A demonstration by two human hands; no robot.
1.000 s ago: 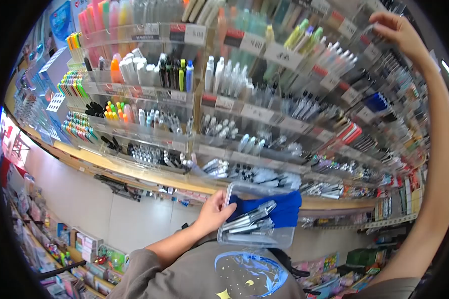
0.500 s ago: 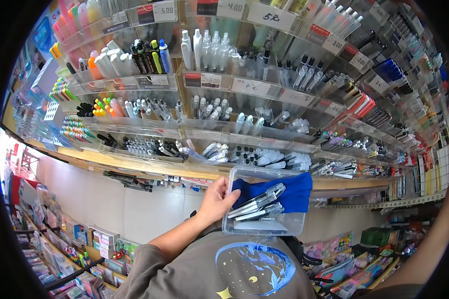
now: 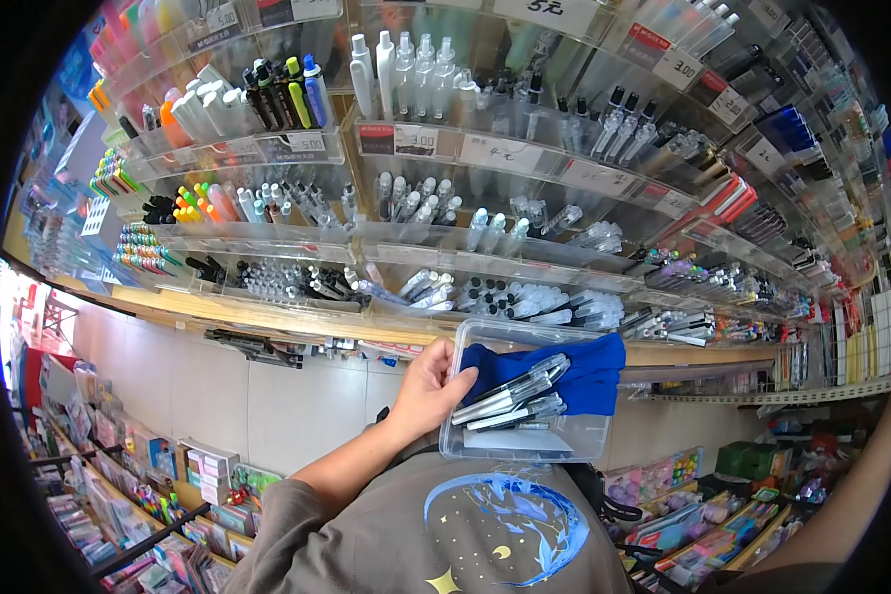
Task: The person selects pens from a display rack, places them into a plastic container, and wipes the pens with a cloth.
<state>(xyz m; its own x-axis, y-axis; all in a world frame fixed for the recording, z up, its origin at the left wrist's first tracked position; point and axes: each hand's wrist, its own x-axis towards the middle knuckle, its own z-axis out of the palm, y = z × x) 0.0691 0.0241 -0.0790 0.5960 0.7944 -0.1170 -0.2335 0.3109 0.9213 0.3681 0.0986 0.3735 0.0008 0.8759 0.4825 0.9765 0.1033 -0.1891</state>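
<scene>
My left hand (image 3: 433,388) is closed on the left rim of a clear plastic box (image 3: 586,447), held in front of my shirt. Inside the box lie a blue cloth (image 3: 592,374), draped over its right rim, and several clear-barrelled pens (image 3: 515,391) with a white slip (image 3: 505,440) under them. At the far right my right forearm (image 3: 841,485) reaches upward along the picture's edge. My right hand itself lies outside the view, so what it touches is hidden.
Tiered clear shelves of pens (image 3: 426,203) with price tags (image 3: 415,141) rise ahead, above a wooden ledge (image 3: 208,315). Low racks of stationery (image 3: 119,475) stand behind me to the left, and others (image 3: 703,515) to the right. Tiled floor (image 3: 287,396) lies between.
The shelves have shifted slightly upward and left in the view as my head moved. My left hand still grips the box, its contents look the same, and my right forearm stays at the edge.
</scene>
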